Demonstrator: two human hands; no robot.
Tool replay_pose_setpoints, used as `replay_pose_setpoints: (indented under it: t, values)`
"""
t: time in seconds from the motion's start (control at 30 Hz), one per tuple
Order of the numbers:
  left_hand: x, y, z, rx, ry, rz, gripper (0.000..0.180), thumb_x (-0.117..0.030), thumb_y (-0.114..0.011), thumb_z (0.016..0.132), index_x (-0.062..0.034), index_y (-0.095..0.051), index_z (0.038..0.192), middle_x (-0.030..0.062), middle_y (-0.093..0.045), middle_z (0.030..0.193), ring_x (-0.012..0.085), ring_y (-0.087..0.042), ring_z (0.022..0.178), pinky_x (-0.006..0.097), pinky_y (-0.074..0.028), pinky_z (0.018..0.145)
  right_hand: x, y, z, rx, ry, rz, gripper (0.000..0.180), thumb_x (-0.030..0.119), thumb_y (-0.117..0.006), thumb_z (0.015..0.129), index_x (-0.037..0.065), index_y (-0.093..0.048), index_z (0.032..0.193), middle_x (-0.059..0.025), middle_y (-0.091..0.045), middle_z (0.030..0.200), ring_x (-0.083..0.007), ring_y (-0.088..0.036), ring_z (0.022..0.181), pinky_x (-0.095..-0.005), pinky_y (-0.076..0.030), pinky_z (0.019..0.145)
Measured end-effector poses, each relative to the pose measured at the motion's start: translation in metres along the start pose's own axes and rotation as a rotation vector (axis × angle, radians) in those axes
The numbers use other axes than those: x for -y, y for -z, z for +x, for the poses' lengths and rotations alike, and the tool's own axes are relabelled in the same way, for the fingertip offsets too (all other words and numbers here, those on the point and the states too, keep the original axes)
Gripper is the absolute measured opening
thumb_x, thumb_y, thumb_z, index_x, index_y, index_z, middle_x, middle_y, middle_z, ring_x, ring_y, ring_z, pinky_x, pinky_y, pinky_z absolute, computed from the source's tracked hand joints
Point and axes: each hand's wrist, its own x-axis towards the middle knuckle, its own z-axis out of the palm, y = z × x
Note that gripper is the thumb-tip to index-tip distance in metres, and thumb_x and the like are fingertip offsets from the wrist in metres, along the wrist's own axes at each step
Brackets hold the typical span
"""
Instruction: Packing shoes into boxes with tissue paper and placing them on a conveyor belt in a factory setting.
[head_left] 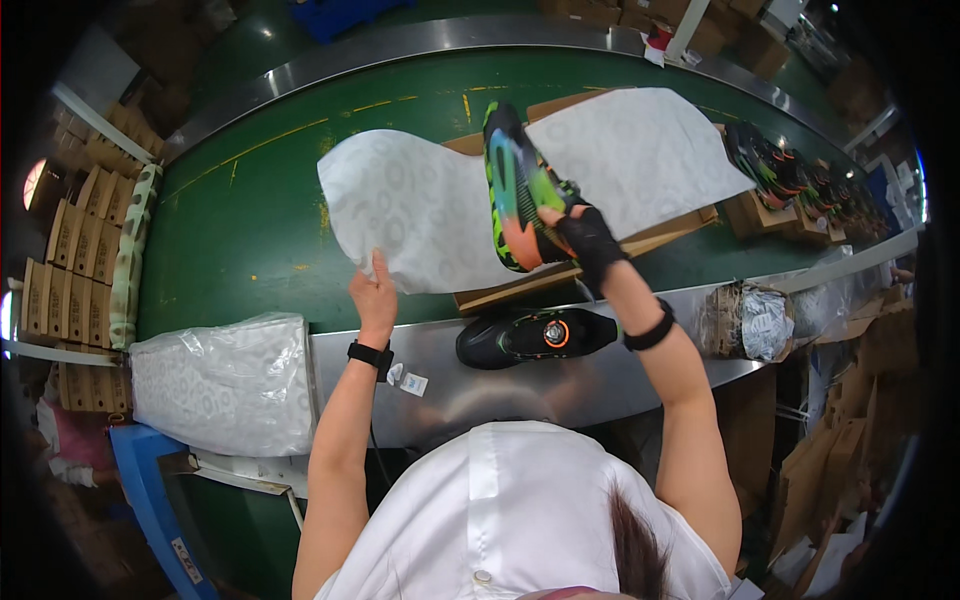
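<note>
My right hand [588, 238], in a black fingerless glove, grips a multicoloured shoe [515, 185] with a green, blue and orange sole, held sole-up over an open cardboard shoebox [600, 255]. My left hand [374, 292] pinches the near edge of a white patterned sheet of tissue paper [420, 205] spread across the box and the green conveyor belt [250, 220]. A second, black shoe [535, 336] lies on its side on the steel ledge [560, 385] just below my right wrist. Both wrists wear black bands.
A bag holding a stack of tissue paper [225, 385] lies at the left of the ledge. Two small white packets [408, 380] sit near my left wrist. More shoes in boxes [780, 175] wait on the belt at right. Flat cardboard boxes [75, 270] are stacked far left.
</note>
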Motion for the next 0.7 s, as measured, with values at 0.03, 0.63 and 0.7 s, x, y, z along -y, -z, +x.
replay_pose_setpoints:
  t: [0.03,0.63,0.7]
  values:
    - [-0.008,-0.001,0.0,0.072,0.079,0.135,0.035,-0.029,-0.045,0.088,0.0049,-0.056,0.093,0.0157,-0.059,0.078,0.0229,-0.055,0.07,0.033,-0.042,0.066,-0.029,0.002,0.026,-0.06,0.087,-0.316,0.036,0.029,-0.065,0.068,-0.001,-0.06,0.087,-0.0129,-0.06,0.071,-0.0196,-0.059,0.064,-0.0294,-0.045,0.06]
    - [0.004,-0.119,0.023,1.021,-0.514,1.099,0.057,-0.049,-0.052,0.073,-0.0096,-0.051,0.114,0.0176,-0.039,0.125,0.0334,-0.024,0.123,0.061,-0.013,0.094,-0.043,0.065,-0.049,-0.376,0.569,-0.576,0.018,0.011,-0.056,0.078,0.001,-0.056,0.093,-0.0093,-0.057,0.085,-0.0174,-0.054,0.075,-0.0265,-0.043,0.067]
    - [-0.003,-0.125,0.023,1.008,-0.483,1.103,0.056,-0.048,-0.054,0.072,-0.0083,-0.052,0.112,0.0176,-0.042,0.12,0.0339,-0.03,0.118,0.057,-0.019,0.093,-0.063,0.094,-0.068,-0.45,0.45,-0.588,0.017,0.013,-0.055,0.08,0.002,-0.056,0.092,-0.0073,-0.057,0.082,-0.0139,-0.053,0.072,-0.0246,-0.043,0.065]
